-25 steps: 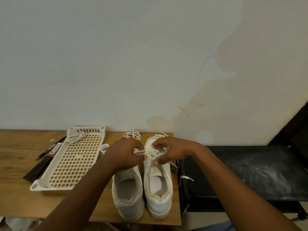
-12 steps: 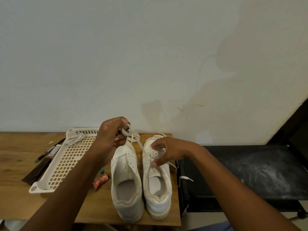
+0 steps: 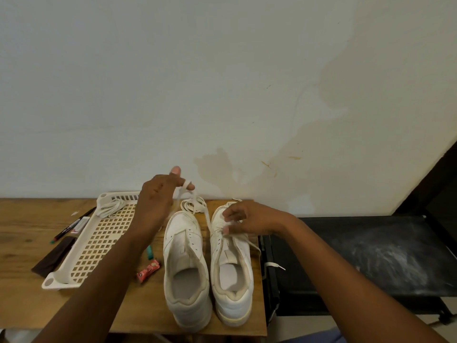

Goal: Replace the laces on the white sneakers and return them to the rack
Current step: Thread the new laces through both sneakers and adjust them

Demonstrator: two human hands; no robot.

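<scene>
now the lace (image 3: pixel 207 214) runs as one taut slanted line from the right sneaker (image 3: pixel 231 263) up and toward the far edge of the desk (image 3: pixel 22 246), into the left hand (image 3: pixel 160 194). that hand is raised above the toe of the left sneaker (image 3: pixel 184 268), its fingers curled with the flat lace looped over them and one finger pointing up. the right hand (image 3: pixel 247 217) rests on the right sneaker's forepart, fingers bent and pinching at the lacing near the eyelets; exactly which strand they pinch i cannot tell. both sneakers stand side by side at the desk's right end, heels toward the near edge. so the lace's long axis points from the right hand's pinch toward the left hand, away from the person. the right hand is nearer the eyelets, and i judge it would steady the shoe while the left draws the slack through.
</scene>
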